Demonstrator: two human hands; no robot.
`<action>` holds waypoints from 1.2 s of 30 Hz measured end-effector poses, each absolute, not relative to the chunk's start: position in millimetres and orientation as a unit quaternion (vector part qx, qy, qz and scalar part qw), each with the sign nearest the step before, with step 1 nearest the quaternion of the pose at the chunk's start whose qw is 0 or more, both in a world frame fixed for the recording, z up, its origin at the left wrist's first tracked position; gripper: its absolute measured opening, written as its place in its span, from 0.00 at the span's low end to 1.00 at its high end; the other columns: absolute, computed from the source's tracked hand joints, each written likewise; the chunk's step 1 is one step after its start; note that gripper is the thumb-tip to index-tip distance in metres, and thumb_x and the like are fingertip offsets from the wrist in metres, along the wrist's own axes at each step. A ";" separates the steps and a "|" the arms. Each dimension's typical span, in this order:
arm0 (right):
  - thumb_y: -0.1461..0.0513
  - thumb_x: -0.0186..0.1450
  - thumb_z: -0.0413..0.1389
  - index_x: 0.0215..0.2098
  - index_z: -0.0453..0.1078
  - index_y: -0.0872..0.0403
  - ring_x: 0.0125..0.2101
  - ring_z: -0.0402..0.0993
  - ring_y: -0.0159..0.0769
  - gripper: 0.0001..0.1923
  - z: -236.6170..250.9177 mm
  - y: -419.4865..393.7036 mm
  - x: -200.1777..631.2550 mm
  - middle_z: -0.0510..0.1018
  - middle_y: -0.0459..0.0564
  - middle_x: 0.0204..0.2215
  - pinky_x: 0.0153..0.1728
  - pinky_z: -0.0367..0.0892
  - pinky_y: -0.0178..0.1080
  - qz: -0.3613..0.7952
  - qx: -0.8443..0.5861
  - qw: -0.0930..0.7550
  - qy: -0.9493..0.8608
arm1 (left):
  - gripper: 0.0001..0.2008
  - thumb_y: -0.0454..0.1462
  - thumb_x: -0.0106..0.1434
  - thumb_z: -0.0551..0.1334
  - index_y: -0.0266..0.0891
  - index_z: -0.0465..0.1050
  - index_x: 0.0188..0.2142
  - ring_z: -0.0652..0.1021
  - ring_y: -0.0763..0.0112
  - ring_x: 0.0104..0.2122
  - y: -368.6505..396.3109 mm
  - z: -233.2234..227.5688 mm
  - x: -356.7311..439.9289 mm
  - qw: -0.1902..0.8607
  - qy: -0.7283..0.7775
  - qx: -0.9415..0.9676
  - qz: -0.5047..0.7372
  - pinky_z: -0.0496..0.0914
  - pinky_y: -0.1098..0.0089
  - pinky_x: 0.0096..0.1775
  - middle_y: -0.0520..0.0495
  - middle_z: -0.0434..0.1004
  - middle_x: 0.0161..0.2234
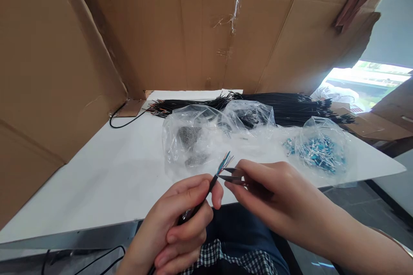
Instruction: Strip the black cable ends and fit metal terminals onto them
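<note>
My left hand (189, 219) is closed around a black cable (209, 190) just below its stripped end. Thin coloured wires (225, 161), blue and reddish among them, fan out from the tip. A pair of metal tweezers (232, 178) is pinched in my right hand (274, 191). Its two points are apart and sit at the base of the wires, where the black jacket ends. Whether the points touch a wire is too small to tell.
Clear plastic bags (171, 137) lie on the white table (106, 176). A bag of small blue-and-metal parts (322, 152) is at the right. Bundles of black cables (290, 107) lie along the back, before a cardboard wall (206, 30). One cable (121, 126) loops out at the left.
</note>
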State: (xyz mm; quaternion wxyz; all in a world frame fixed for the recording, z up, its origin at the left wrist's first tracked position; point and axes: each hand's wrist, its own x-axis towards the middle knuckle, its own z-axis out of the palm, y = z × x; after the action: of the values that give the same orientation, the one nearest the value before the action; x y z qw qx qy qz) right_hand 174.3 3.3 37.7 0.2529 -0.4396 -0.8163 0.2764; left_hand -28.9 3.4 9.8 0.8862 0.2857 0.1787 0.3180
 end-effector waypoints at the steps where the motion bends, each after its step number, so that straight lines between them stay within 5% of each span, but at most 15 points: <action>1: 0.64 0.69 0.52 0.29 0.59 0.51 0.21 0.57 0.26 0.09 38.7 3.6 174.7 0.64 0.38 0.20 0.22 0.52 0.31 0.274 -0.441 0.245 -0.819 | 0.15 0.39 0.71 0.50 0.37 0.73 0.35 0.45 0.86 0.06 4.0 10.0 -28.6 0.888 0.176 0.287 0.314 0.56 0.87 0.10 0.63 0.49 0.11; 36: 0.63 0.68 0.51 0.26 0.56 0.51 0.17 0.53 0.26 0.12 49.7 1.8 182.1 0.61 0.37 0.16 0.19 0.48 0.33 0.198 -0.468 0.207 -0.836 | 0.12 0.38 0.69 0.55 0.35 0.75 0.36 0.45 0.86 0.06 8.8 7.6 -27.5 0.895 0.196 0.280 0.287 0.54 0.86 0.09 0.64 0.48 0.10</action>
State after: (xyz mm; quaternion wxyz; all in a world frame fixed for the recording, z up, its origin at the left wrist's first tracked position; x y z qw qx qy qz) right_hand 182.1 1.8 49.7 0.2073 -0.4681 -0.8359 0.1980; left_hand -27.5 8.8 7.6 0.8949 0.2803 0.1960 0.2865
